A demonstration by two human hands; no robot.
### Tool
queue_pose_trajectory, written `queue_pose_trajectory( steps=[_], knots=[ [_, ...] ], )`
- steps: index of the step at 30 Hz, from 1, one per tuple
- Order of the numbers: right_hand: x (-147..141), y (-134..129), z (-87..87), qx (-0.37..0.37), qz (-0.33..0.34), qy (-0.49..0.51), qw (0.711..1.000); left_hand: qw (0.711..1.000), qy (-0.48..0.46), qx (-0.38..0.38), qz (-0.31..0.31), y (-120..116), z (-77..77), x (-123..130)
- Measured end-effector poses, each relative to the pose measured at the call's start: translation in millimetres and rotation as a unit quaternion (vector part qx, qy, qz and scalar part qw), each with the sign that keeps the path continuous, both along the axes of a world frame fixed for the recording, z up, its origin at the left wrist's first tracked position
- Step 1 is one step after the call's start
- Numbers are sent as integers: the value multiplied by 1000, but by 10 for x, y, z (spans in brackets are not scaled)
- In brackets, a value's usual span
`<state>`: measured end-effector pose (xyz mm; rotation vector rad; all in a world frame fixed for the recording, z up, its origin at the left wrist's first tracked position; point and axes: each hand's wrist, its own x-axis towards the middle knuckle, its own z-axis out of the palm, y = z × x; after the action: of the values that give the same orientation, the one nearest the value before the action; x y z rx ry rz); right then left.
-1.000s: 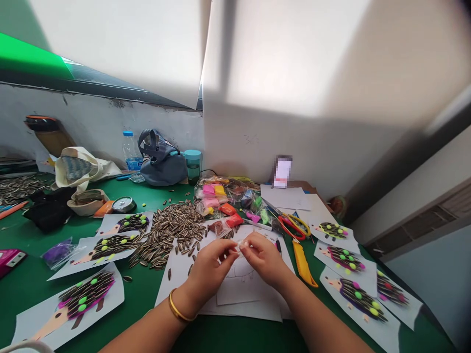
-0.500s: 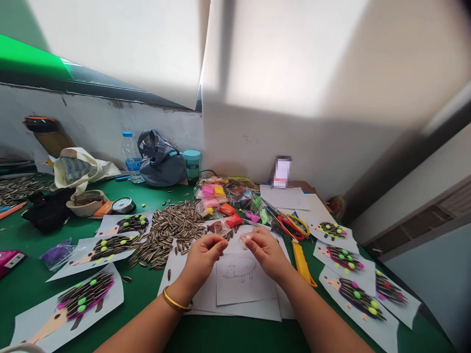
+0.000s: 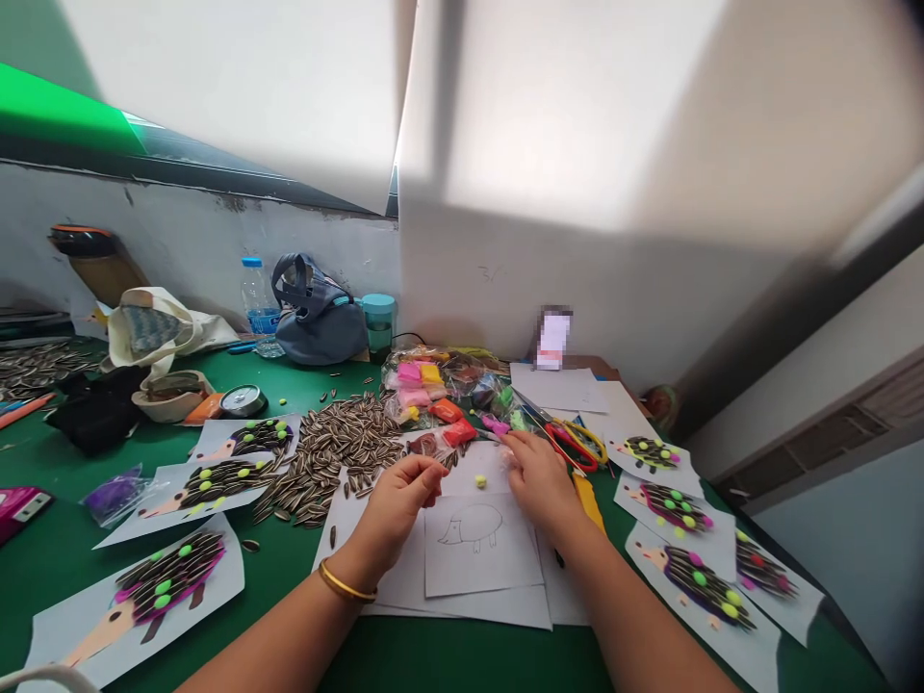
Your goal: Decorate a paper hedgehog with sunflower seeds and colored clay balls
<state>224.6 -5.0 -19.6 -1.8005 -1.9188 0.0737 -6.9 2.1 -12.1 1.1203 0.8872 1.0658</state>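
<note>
My left hand (image 3: 408, 491), a gold bangle on its wrist, is closed in a pinch over the left side of the white papers (image 3: 498, 608). Whatever it may hold is hidden by the fingers. My right hand (image 3: 543, 486) is at the right of the papers, its fingers bent around what looks like a clear plastic wrapper (image 3: 508, 458), only partly visible. Between the hands lies a small pale yellow clay ball (image 3: 480, 480). Just below it is a sheet with a pencil-drawn hedgehog (image 3: 469, 527).
A heap of sunflower seeds (image 3: 346, 433) lies left of the papers. Bagged coloured clay (image 3: 425, 380) is behind them. Scissors (image 3: 574, 445) and a yellow cutter (image 3: 590, 500) lie at right. Hedgehog pictures (image 3: 163, 592) flank both sides. A phone (image 3: 553, 339) leans on the wall.
My right hand has moved right and slightly up, away from my left hand, with the clear plastic. The yellow ball now shows on the paper. My left hand has barely moved.
</note>
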Motion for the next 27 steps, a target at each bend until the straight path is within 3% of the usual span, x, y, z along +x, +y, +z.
queue_pose_trajectory(
  steps=[8,16,21,27],
  knots=[
    [-240,-208,158,110,111,86,984,999,-12,-37,-8,12,1,9],
    [-387,-349,222,120,192,91,970,1000,21,-11,-21,-40,69,50],
    [-330,-354,272,133,185,85,970,997,68,3,-47,-44,72,44],
    [-98,-320,311,134,119,94,979,998,53,16,-19,-24,83,25]
  ],
)
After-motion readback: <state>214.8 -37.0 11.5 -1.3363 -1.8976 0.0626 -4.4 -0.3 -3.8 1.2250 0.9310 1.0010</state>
